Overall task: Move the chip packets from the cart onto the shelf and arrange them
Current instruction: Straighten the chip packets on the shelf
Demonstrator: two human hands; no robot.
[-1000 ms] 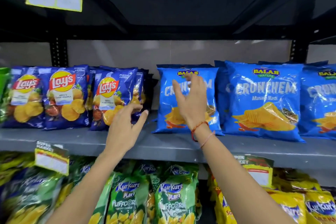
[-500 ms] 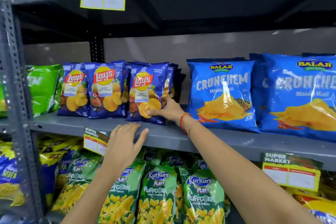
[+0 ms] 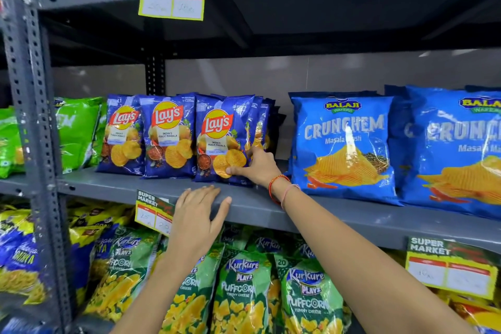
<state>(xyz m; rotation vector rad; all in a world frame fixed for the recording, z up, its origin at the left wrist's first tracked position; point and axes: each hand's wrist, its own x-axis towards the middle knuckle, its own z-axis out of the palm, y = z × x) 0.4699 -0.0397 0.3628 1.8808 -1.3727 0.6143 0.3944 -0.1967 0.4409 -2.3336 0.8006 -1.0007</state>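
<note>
Your right hand [image 3: 254,168] reaches in from the lower right of the frame to the middle shelf [image 3: 311,210]. Its thumb and fingers pinch the lower right corner of the front Lay's packet [image 3: 221,138], just left of centre. That packet stands upright, long axis vertical, face towards you, leading a file of like packets behind it. Two more Lay's packets [image 3: 146,134] stand touching it on the left of the frame, in one row along the shelf.

Your left hand [image 3: 196,221] is open, palm down, fingers spread. It lies flat on the front lip of the same shelf, just below the held packet, and holds nothing.

To the right of centre there is a gap on the shelf, then large Balaji packets [image 3: 343,144], upright and running out of the right edge. Green packets [image 3: 77,130] sit at the left edge, beyond a grey upright post [image 3: 29,116]. Kurkure packets [image 3: 245,287] fill the shelf below, along the bottom of the frame. Price tags [image 3: 154,213] hang from the shelf edges.

The cart is not in view, so you cannot tell how many packets remain to bring over.

The packet lies straight ahead of and slightly above your hands. Your right hand is already on it, your left one just beneath. Any straightening would likely be a small sideways nudge along the row, with the right hand leading.
</note>
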